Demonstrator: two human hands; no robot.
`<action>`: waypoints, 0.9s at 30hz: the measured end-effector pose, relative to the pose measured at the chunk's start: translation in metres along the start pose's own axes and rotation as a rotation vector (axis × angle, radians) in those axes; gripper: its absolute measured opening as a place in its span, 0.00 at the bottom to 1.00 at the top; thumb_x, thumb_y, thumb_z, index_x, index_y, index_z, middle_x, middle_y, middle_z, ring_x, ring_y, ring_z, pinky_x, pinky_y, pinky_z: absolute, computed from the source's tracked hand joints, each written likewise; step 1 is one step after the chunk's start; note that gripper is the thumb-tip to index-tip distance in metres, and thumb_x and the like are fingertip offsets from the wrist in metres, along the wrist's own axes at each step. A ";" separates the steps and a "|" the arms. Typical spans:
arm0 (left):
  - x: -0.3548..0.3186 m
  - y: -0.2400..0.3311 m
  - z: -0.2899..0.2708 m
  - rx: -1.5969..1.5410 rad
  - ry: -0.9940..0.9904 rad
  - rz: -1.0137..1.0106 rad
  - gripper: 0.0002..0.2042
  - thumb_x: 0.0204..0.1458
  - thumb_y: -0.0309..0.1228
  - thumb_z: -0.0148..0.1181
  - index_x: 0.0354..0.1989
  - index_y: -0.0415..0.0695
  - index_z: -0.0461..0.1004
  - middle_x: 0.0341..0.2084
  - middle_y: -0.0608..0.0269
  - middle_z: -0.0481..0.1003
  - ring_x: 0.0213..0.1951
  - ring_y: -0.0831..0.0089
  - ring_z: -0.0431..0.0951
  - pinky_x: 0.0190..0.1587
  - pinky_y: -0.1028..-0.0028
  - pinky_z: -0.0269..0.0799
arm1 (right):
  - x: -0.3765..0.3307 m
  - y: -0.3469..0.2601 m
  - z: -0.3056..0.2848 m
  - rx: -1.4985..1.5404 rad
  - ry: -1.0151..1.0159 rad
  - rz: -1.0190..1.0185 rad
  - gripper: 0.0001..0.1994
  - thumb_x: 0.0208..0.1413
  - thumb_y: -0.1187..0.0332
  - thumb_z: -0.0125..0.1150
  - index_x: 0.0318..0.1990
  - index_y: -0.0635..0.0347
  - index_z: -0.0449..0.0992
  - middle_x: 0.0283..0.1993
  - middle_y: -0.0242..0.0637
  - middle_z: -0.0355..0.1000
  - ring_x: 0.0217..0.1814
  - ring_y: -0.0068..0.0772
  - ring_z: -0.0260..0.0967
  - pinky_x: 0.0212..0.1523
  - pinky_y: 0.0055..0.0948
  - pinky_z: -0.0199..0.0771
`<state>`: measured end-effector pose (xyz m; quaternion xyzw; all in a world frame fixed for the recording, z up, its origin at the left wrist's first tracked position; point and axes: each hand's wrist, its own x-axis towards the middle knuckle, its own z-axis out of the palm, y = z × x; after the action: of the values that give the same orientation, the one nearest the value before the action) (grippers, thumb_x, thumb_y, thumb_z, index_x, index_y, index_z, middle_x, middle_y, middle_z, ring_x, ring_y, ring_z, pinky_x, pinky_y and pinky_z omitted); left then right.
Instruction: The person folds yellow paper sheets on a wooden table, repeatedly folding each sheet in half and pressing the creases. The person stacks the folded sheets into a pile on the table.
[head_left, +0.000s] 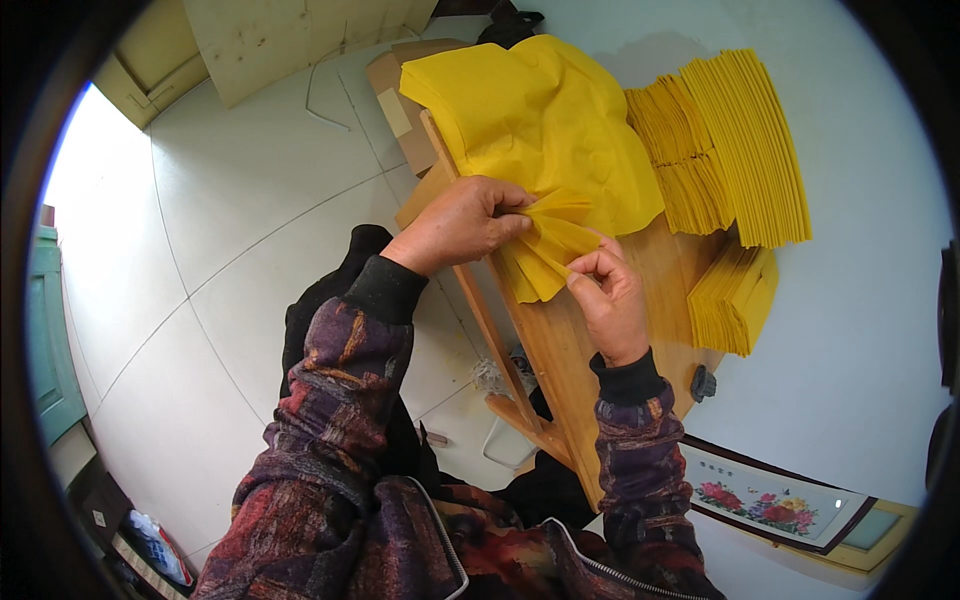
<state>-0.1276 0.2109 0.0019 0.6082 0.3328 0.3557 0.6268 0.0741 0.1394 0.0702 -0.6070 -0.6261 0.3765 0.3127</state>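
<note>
Over the wooden table, a yellow pleated sheet (547, 250) of thin paper or cloth fans out between my hands. My left hand (465, 222) is closed on its gathered end, pinching the folds together. With thumb and forefinger, my right hand (612, 298) pinches an edge of the same sheet on its right side. Just beyond my hands lies a large stack of flat yellow sheets (530, 115), its top layer wrinkled and draping toward me.
Folded yellow bundles (745, 150) stand along the table's right side, against the pale wall, with a smaller bundle (735, 298) nearer. The wooden table (560, 350) has a small dark object (703, 383) at its right edge. Cardboard boxes (400, 125) stand beyond its left edge. A framed flower picture (770, 500) is at lower right.
</note>
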 end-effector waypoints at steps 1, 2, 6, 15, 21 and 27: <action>0.000 0.000 0.000 -0.009 0.003 0.001 0.12 0.54 0.23 0.57 0.45 0.32 0.75 0.32 0.66 0.78 0.34 0.83 0.72 0.40 0.80 0.70 | 0.000 0.000 0.000 0.009 0.001 -0.001 0.01 0.47 0.78 0.56 0.27 0.67 0.73 0.56 0.47 0.64 0.49 0.29 0.68 0.41 0.22 0.70; 0.000 0.000 0.000 -0.018 0.006 0.003 0.12 0.54 0.23 0.57 0.45 0.32 0.75 0.32 0.66 0.78 0.33 0.83 0.72 0.40 0.80 0.70 | 0.000 0.000 0.000 0.017 0.002 0.000 0.02 0.47 0.77 0.56 0.28 0.67 0.73 0.56 0.48 0.64 0.50 0.29 0.67 0.42 0.23 0.70; -0.001 0.002 0.001 -0.058 0.002 -0.010 0.12 0.54 0.24 0.57 0.45 0.32 0.74 0.31 0.67 0.77 0.33 0.83 0.71 0.38 0.81 0.70 | -0.001 0.001 0.000 0.017 0.012 -0.021 0.03 0.50 0.77 0.56 0.29 0.67 0.73 0.57 0.48 0.64 0.51 0.31 0.67 0.46 0.25 0.69; 0.000 0.001 0.000 -0.035 -0.005 0.001 0.12 0.54 0.24 0.56 0.46 0.31 0.74 0.32 0.69 0.76 0.33 0.84 0.71 0.38 0.80 0.69 | -0.003 -0.001 0.003 -0.057 0.069 -0.093 0.03 0.53 0.75 0.59 0.31 0.67 0.72 0.55 0.47 0.65 0.51 0.31 0.66 0.44 0.25 0.68; 0.001 -0.004 0.000 -0.051 -0.010 -0.020 0.13 0.55 0.24 0.56 0.47 0.31 0.73 0.34 0.67 0.77 0.35 0.83 0.72 0.40 0.80 0.69 | -0.006 -0.006 0.006 -0.265 0.102 -0.160 0.04 0.51 0.76 0.61 0.30 0.64 0.72 0.53 0.49 0.66 0.53 0.40 0.67 0.45 0.30 0.69; -0.002 0.001 -0.001 -0.108 -0.017 -0.092 0.13 0.57 0.27 0.56 0.49 0.34 0.74 0.27 0.73 0.74 0.23 0.87 0.65 0.25 0.83 0.63 | -0.007 -0.005 0.009 -0.421 0.133 -0.332 0.06 0.47 0.78 0.64 0.28 0.63 0.71 0.54 0.50 0.66 0.53 0.48 0.67 0.49 0.35 0.69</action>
<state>-0.1291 0.2097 0.0032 0.5606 0.3353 0.3389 0.6771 0.0642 0.1319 0.0698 -0.5709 -0.7596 0.1413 0.2776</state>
